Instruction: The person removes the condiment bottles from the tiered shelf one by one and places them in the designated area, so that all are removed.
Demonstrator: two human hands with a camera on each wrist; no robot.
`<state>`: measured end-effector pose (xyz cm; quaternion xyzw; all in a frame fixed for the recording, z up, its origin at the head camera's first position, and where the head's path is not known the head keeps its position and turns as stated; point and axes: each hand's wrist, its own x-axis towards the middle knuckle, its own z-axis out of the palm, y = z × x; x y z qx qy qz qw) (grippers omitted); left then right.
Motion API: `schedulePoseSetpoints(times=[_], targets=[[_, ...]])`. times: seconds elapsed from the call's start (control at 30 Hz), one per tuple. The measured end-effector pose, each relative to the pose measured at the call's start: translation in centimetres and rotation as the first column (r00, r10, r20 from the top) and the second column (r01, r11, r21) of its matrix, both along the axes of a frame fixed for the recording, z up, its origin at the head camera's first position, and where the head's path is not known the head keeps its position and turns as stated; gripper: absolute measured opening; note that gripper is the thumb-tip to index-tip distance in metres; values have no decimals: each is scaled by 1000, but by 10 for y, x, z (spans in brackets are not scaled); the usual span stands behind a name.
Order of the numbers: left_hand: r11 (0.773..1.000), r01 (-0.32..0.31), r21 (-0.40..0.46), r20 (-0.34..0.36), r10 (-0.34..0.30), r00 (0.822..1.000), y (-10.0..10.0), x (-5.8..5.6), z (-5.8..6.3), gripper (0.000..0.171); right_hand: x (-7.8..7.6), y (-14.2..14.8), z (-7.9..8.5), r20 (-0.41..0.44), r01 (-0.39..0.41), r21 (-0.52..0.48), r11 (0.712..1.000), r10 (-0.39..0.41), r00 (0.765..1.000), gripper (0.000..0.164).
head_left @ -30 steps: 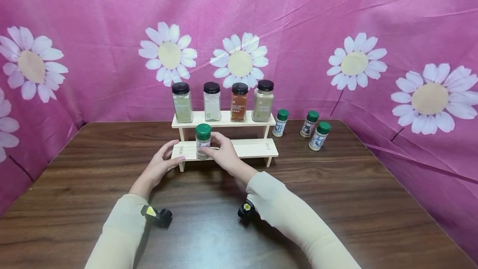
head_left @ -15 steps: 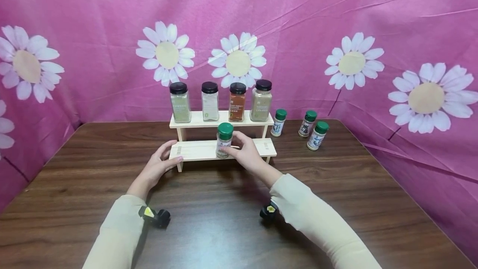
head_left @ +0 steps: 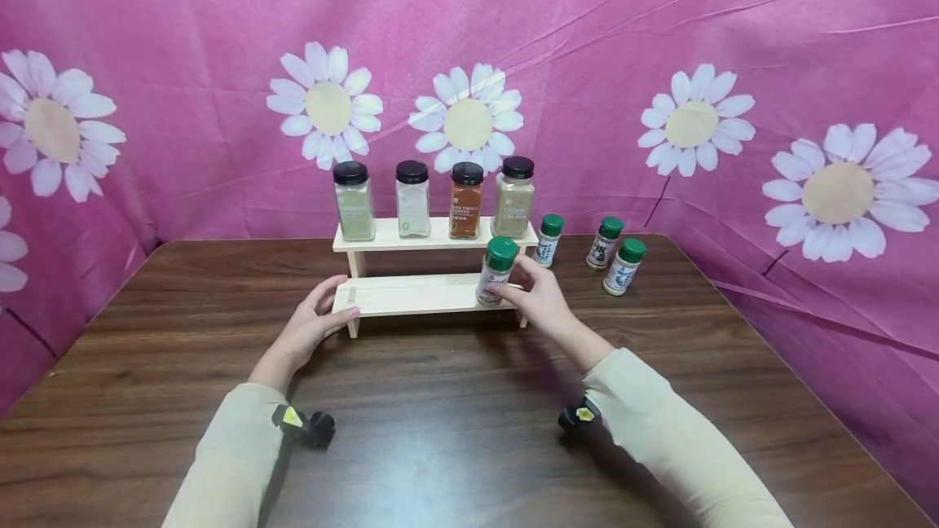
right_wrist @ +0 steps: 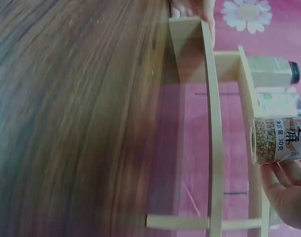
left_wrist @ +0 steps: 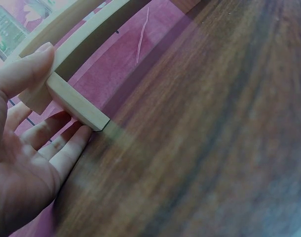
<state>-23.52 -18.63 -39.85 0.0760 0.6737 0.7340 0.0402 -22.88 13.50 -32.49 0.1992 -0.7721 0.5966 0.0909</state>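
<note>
In the head view my right hand (head_left: 543,298) holds a green-capped spice jar (head_left: 496,274) over the right end of the lower step, leaning slightly. The right wrist view shows small tan seeds in this jar (right_wrist: 269,140) and a gap between its base and the lower board. My left hand (head_left: 311,328) grips the left end of the two-step wooden rack (head_left: 418,293). Its thumb (left_wrist: 37,69) lies on the board's end, and the other fingers are down by the rack's leg (left_wrist: 79,103). Shadow and the board hide part of those fingers.
On the upper step stand several black-capped square jars, among them a red pepper jar (head_left: 465,200). Three more green-capped jars, one of them a blue-labelled jar (head_left: 623,267), stand right of the rack on the brown wooden table (head_left: 411,430). Behind hangs a pink flowered cloth (head_left: 587,39).
My right hand has carried the green-capped spice jar rightward along the lower step, from near its left end to its right end. My left hand has stayed at the rack's left end.
</note>
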Motion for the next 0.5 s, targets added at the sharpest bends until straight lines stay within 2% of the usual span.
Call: schedulePoseSetpoints(times=[0.27,0.5], targets=[[1000,1,-7,9,-1,1000,0,0,-1,66,5,28,5,-7,91,81,993,-91,996,35],[1000,-3,-11,14,3,1000,0,0,0,67,14,47,16,-24,157,56,986,-156,987,32]])
